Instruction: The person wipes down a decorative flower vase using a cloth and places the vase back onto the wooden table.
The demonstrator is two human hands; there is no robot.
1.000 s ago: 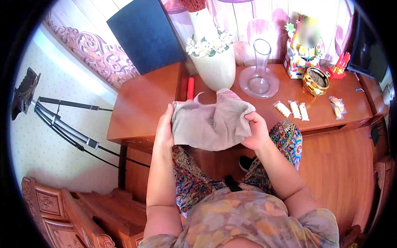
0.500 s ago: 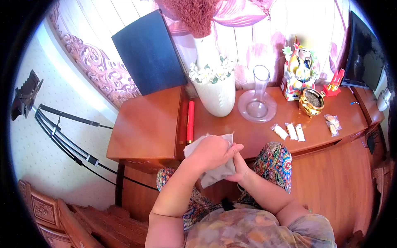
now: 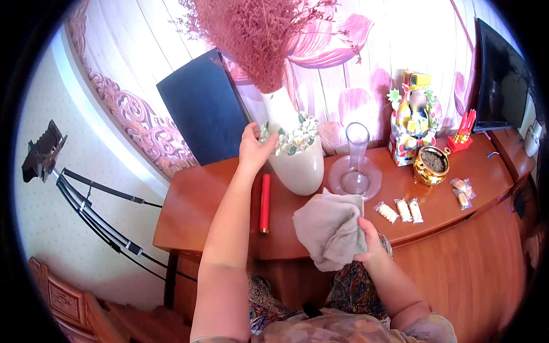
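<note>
My left hand (image 3: 255, 150) reaches up to the left side of a white vase (image 3: 300, 171), its thumb and fingers apart beside the ring of white flowers (image 3: 297, 139) on it. Whether the fingertips touch the vase I cannot tell. Reddish dried stems (image 3: 257, 46) rise from the vase's neck. A crumpled grey cloth (image 3: 329, 228) hangs from my right hand (image 3: 372, 241), which pinches its right edge above the front of the brown cabinet (image 3: 194, 200). Just behind the cloth stands a clear glass vessel (image 3: 357, 154) with a wide, round base.
A red tube (image 3: 265, 203) lies left of the vase. Wrapped snacks (image 3: 402, 210) and a gold pot (image 3: 432, 166) sit to the right, near a colourful figurine (image 3: 416, 120) and red candles (image 3: 462, 131). A dark panel (image 3: 200, 106) leans behind; a tripod (image 3: 94, 211) stands left.
Both hands were together on the cloth. The left hand has let go and moved up to the vase, while the right has carried the cloth to the right. The view has tilted up.
</note>
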